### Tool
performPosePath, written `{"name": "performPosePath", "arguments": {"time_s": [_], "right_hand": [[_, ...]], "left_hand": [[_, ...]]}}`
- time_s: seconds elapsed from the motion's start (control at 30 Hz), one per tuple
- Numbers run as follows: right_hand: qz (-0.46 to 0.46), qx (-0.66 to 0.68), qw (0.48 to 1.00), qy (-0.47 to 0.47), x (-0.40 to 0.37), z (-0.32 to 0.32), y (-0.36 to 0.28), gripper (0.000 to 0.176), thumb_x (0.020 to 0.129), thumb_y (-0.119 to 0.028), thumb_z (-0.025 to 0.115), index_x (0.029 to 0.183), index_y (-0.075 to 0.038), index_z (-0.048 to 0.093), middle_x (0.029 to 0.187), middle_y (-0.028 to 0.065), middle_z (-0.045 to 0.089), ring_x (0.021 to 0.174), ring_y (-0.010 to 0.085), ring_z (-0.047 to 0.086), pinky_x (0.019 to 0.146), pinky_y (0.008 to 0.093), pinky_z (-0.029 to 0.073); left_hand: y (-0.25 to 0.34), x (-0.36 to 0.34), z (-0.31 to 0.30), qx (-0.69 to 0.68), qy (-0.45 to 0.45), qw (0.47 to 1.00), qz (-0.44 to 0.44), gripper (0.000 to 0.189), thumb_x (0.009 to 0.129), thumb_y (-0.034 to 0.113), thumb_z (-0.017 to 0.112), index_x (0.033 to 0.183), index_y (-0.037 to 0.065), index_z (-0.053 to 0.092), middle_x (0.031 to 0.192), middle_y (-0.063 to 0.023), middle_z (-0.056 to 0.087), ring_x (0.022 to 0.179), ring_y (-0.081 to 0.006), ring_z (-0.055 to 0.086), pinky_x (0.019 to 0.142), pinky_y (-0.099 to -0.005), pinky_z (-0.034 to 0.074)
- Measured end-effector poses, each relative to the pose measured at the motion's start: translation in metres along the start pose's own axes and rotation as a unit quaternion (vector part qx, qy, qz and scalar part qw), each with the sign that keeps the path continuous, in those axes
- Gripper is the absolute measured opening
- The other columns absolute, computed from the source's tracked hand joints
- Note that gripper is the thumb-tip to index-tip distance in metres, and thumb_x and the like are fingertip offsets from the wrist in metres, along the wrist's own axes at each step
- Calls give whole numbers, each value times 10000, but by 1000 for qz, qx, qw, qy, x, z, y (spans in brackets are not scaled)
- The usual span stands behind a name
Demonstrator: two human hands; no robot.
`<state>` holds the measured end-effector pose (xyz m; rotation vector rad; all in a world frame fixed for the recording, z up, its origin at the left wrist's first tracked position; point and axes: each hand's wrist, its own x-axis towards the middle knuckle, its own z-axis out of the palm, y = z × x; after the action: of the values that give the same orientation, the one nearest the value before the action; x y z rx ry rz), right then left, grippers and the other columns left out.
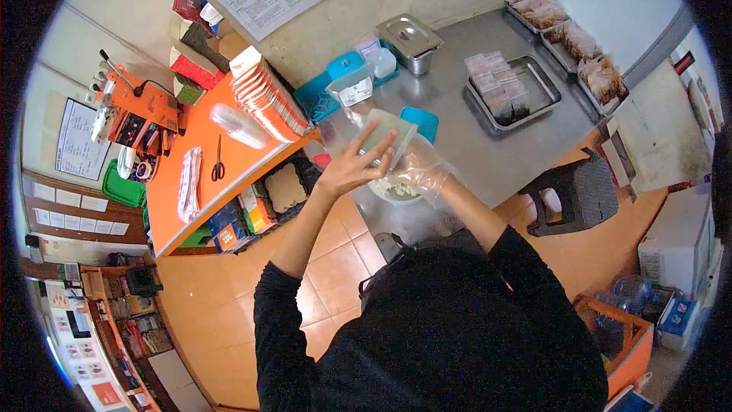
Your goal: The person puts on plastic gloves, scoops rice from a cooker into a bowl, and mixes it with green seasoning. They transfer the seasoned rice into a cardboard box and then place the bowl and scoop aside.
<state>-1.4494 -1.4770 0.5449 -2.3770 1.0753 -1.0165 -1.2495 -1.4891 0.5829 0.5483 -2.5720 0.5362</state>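
Tub (pixel 395 127), pale and cloudy, is up off the worktop (pixel 476 172), just beyond and partly over the bowl (pixel 395 201) of white crumbly food (pixel 399 187). Left hand (pixel 358 164), bare, grasps it from the 7 o'clock side, fingers splayed over the near wall. Right hand (pixel 418 168), in a clear loose glove, is close against it at 4 o'clock; its fingertips are hidden, so can't tell if they are clenched or only propping. Looks like light, thin plastic, fairly stiff at the corners, walls likely to give a bit if squeezed; not very fragile. Probably slick under the glove film, and any load inside would make it heavier, can't see how much. Best hold: two opposite side walls near the corners, palms flat, fingers clear of the opening. Tub sits tilted, not flat; the visible far edge slants from about 10 to 4 o'clock. Long axis unclear, since hands cover the near part, and which way the opening faces can't be told either. Around it: blue lid (pixel 427 125) at 1 o'clock, basket (pixel 309 98) at 10, tray (pixel 559 94) of packs (pixel 496 80) at 2, well apart.
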Motion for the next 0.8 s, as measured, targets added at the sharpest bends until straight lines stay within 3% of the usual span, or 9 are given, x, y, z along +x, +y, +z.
{"name": "performPosePath", "arguments": {"time_s": [0.03, 0.17, 0.3, 0.5, 0.57, 0.67, 0.7, 0.77, 0.8], "right_hand": [[45, 21, 999, 13, -8, -1, -5, 360, 814, -227, 626, 1131, -56, 613, 1107, 173, 622, 1019, 326, 595, 836, 448, 484], [138, 220, 962, -86, -18, -2, 14, 373, 783, -237, 675, 1098, -43, 626, 968, 163, 661, 889, 340, 630, 783, 450, 495], [135, 104, 985, -14, -15, 9, 7, 336, 789, -251, 679, 1066, -64, 643, 904, 142, 671, 820, 335, 640, 745, 439, 500], [144, 135, 975, -106, -13, 5, 21, 307, 800, -257, 688, 1009, -37, 638, 945, 173, 669, 867, 347, 635, 749, 438, 498], [82, 299, 951, -1, -9, 29, 35, 340, 838, -205, 667, 1135, -61, 583, 1029, 171, 663, 848, 322, 662, 704, 388, 529], [129, 316, 940, 24, -10, 49, 28, 286, 849, -203, 663, 1101, -77, 610, 1016, 159, 667, 851, 324, 661, 706, 378, 526], [126, 317, 940, 26, -12, 42, 34, 286, 849, -203, 663, 1101, -77, 610, 1016, 159, 667, 851, 324, 661, 706, 378, 526], [57, 129, 989, -52, -3, -19, 4, 262, 788, -219, 693, 1002, -69, 663, 909, 141, 686, 854, 333, 648, 760, 444, 505], [63, 132, 988, -49, 0, -16, 7, 262, 788, -219, 693, 1002, -69, 663, 909, 141, 686, 854, 333, 648, 760, 444, 505]], "left_hand": [[2, -3, 2, -8, -13, 1000, 5, 497, 771, 83, 643, 1148, 192, 339, 1513, -25, 334, 1312, -440, 387, 837, -420, 600], [3, -10, 3, -1, -52, 998, -36, 495, 768, 70, 639, 1146, 207, 350, 1525, -27, 305, 1336, -423, 356, 834, -413, 602], [7, -3, 2, 18, -73, 997, -8, 501, 768, 57, 631, 1154, 211, 352, 1529, -28, 303, 1343, -414, 349, 858, -436, 586], [6, -12, -1, 20, -95, 995, -18, 582, 734, 49, 645, 1210, 174, 336, 1515, -80, 337, 1342, -444, 346, 974, -452, 517], [12, -6, 5, 25, -57, 998, -30, 586, 737, 42, 653, 1216, 144, 332, 1506, -117, 346, 1342, -441, 349, 1001, -469, 486], [8, -1, -5, 15, -57, 997, -49, 588, 749, 69, 682, 1217, 115, 328, 1492, -146, 362, 1326, -449, 368, 1031, -494, 441], [6, -2, -7, 19, -58, 997, -47, 588, 749, 69, 682, 1217, 115, 328, 1492, -146, 362, 1326, -449, 368, 1031, -494, 441], [5, -10, -7, 21, -58, 997, -41, 495, 775, 29, 616, 1178, 169, 366, 1498, -83, 366, 1323, -453, 363, 911, -477, 538], [5, -10, -7, 17, -61, 997, -38, 495, 775, 29, 616, 1178, 169, 366, 1498, -83, 366, 1323, -453, 363, 911, -477, 538]]}}
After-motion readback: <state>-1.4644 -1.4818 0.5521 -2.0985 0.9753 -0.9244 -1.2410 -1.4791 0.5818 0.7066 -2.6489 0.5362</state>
